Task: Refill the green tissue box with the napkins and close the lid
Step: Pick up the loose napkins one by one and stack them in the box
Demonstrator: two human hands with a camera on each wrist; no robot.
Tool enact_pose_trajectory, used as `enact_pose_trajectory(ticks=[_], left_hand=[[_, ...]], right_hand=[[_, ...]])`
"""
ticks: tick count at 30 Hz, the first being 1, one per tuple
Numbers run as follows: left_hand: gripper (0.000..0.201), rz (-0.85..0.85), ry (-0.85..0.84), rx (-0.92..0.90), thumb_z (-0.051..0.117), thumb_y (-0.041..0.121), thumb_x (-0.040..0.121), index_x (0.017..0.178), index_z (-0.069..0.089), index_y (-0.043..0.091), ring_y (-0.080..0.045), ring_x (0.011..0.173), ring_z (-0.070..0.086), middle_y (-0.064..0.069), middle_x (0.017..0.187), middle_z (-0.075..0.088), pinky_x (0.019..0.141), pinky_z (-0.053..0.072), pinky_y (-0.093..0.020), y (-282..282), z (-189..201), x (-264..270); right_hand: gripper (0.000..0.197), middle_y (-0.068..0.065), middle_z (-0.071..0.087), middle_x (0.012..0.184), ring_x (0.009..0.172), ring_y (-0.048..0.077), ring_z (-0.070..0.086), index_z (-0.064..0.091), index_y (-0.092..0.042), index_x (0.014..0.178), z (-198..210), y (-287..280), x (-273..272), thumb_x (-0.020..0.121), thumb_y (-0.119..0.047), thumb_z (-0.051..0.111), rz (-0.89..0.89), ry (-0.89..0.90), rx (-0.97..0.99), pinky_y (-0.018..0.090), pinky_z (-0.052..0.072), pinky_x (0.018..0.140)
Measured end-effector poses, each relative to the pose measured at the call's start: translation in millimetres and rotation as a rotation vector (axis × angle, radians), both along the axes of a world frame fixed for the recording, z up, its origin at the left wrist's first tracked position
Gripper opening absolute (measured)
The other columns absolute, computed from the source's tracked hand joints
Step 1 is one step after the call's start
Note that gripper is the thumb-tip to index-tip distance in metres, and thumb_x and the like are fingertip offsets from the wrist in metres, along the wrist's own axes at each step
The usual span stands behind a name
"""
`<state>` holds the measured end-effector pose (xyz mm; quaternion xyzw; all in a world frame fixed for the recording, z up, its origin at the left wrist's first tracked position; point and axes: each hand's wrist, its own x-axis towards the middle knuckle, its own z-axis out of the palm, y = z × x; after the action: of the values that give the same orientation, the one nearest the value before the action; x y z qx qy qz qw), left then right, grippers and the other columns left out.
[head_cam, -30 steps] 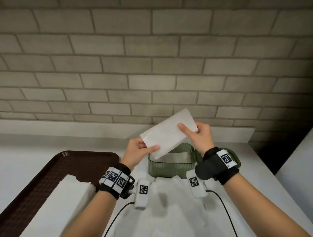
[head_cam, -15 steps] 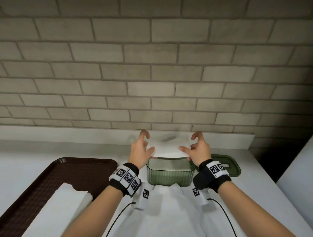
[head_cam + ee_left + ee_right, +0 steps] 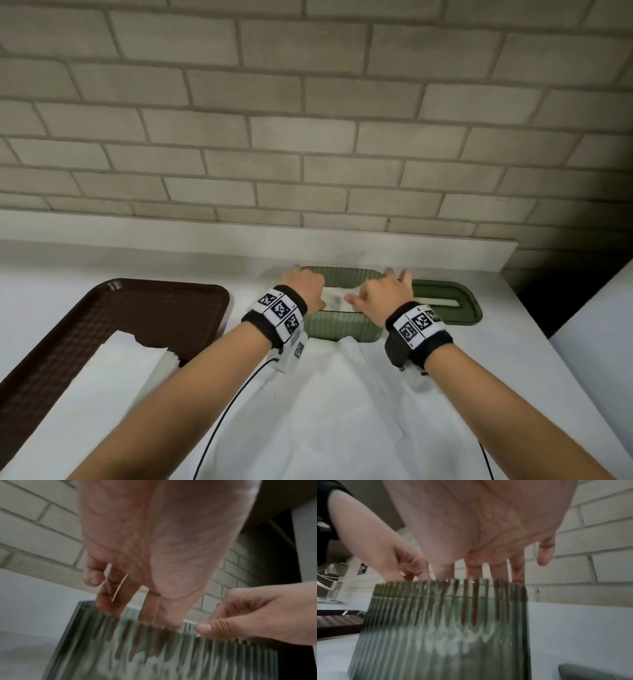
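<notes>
Green tissue box (image 3: 342, 329): ribbed, translucent, open-topped; stands on the white worktop (image 3: 513, 342) at centre, close to the brick wall (image 3: 308, 137) at 12 o'clock. White napkins (image 3: 337, 301) lie inside, showing between the two hands and, blurred, through the ribbed wall in both wrist views.

Left hand (image 3: 305, 286): over the box's 9 o'clock end, fingers (image 3: 109, 599) straight and reaching down inside the box onto the napkins; grip released, nothing clasped.

Right hand (image 3: 385, 294): over the 3 o'clock end, fingers (image 3: 498, 570) extended down past the rim into the box, little finger held clear outside; grip released, nothing clasped.

Lid (image 3: 448, 301): green, slotted, flat on the worktop just beside the box at 3 o'clock; not on the box.

Loose white paper sheets (image 3: 342, 411): spread on the worktop at 6 o'clock of the box, touching its near wall.

Brown tray (image 3: 137, 308): at 9 o'clock, well apart from the box, carrying a white napkin stack (image 3: 102, 377).
</notes>
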<state>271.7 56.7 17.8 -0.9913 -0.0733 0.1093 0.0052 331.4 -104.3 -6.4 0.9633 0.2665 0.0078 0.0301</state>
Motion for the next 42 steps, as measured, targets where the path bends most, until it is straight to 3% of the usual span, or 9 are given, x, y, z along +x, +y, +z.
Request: enact_pose_trajectory(ticks=[4, 7, 10, 14, 20, 28, 35, 39, 42], left_hand=[[0.028, 0.009, -0.251, 0.079, 0.056, 0.029, 0.090, 0.111, 0.066, 0.013, -0.033, 0.121, 0.043, -0.013, 0.124, 0.052, 0.096, 0.040, -0.041, -2, 12, -27], [0.017, 0.014, -0.249, -0.080, 0.054, 0.009, 0.086, 0.099, 0.064, 0.008, -0.032, 0.101, 0.059, -0.013, 0.110, 0.061, 0.081, 0.048, -0.037, -6, 13, -59], [0.017, -0.006, -0.032, -0.232, 0.063, 0.013, 0.082, 0.098, 0.063, 0.008, -0.031, 0.095, 0.064, -0.012, 0.106, 0.063, 0.082, 0.054, -0.039, -12, -4, -93], [0.058, -0.111, 0.215, -0.238, 0.070, 0.037, 0.078, 0.125, 0.050, 0.010, -0.028, 0.112, 0.053, -0.008, 0.124, 0.049, 0.094, 0.047, -0.040, -27, -45, -129], [0.047, -0.136, 0.137, -0.159, 0.066, 0.035, 0.080, 0.114, 0.052, 0.005, -0.033, 0.102, 0.055, -0.014, 0.116, 0.050, 0.078, 0.048, -0.038, -43, -58, -143], [0.017, -0.038, -0.192, -0.261, 0.050, 0.016, 0.093, 0.104, 0.060, 0.008, -0.031, 0.093, 0.062, -0.011, 0.101, 0.062, 0.071, 0.045, -0.033, -19, -23, -123], [0.014, 0.187, -0.587, -0.877, 0.077, 0.019, 0.081, 0.089, 0.073, 0.008, -0.007, 0.073, 0.066, 0.004, 0.080, 0.070, 0.060, 0.046, -0.006, 23, 25, -79], [0.017, 0.282, -0.705, -0.952, 0.077, 0.015, 0.080, 0.084, 0.074, -0.001, -0.019, 0.071, 0.065, -0.008, 0.080, 0.072, 0.069, 0.052, -0.030, 36, 21, -42], [0.023, 0.314, -0.687, -0.848, 0.076, 0.016, 0.081, 0.079, 0.067, -0.005, -0.019, 0.069, 0.055, -0.010, 0.073, 0.061, 0.066, 0.044, -0.030, 38, 10, -20]], right_hand=[[0.033, -0.007, 0.067, 0.088, 0.099, 0.020, 0.052, 0.069, -0.027, 0.071, 9, -4, -30, 0.089, -0.048, 0.051, 0.129, -0.244, 0.315, 0.042, 0.021, 0.090], [0.013, -0.006, 0.065, 0.079, 0.082, 0.017, 0.059, 0.066, -0.025, 0.074, 11, -11, -57, 0.084, -0.032, 0.061, 0.270, -0.003, 0.407, 0.037, 0.041, 0.087], [0.021, -0.009, 0.067, 0.100, 0.094, 0.014, 0.062, 0.069, -0.026, 0.096, -3, -20, -80, 0.076, -0.032, 0.069, 0.313, 0.311, 0.182, 0.026, 0.046, 0.079], [0.060, -0.003, 0.054, 0.132, 0.120, 0.021, 0.053, 0.056, -0.021, 0.129, -30, -29, -93, 0.071, -0.025, 0.071, 0.330, 0.384, -0.105, 0.031, 0.046, 0.097], [0.028, 0.006, 0.064, 0.109, 0.102, 0.032, 0.060, 0.062, -0.016, 0.106, -28, -22, -99, 0.079, -0.022, 0.056, 0.410, 0.219, -0.295, 0.037, 0.047, 0.087], [0.019, -0.005, 0.074, 0.093, 0.088, 0.017, 0.067, 0.074, -0.024, 0.095, 35, -32, -66, 0.087, -0.031, 0.059, 0.328, 0.180, 0.291, 0.031, 0.052, 0.078], [0.017, -0.009, 0.066, 0.079, 0.062, -0.006, 0.057, 0.068, -0.016, 0.089, 65, -37, -7, 0.077, -0.008, 0.078, 0.149, 0.253, 0.975, 0.009, 0.042, 0.062], [0.029, 0.007, 0.066, 0.076, 0.058, 0.005, 0.051, 0.064, -0.025, 0.090, 54, -29, 12, 0.077, 0.000, 0.071, 0.110, 0.191, 1.038, 0.025, 0.046, 0.066], [0.033, 0.012, 0.065, 0.078, 0.063, 0.021, 0.058, 0.060, -0.031, 0.090, 34, -21, 17, 0.078, -0.001, 0.066, 0.033, 0.167, 1.023, 0.030, 0.050, 0.071]])
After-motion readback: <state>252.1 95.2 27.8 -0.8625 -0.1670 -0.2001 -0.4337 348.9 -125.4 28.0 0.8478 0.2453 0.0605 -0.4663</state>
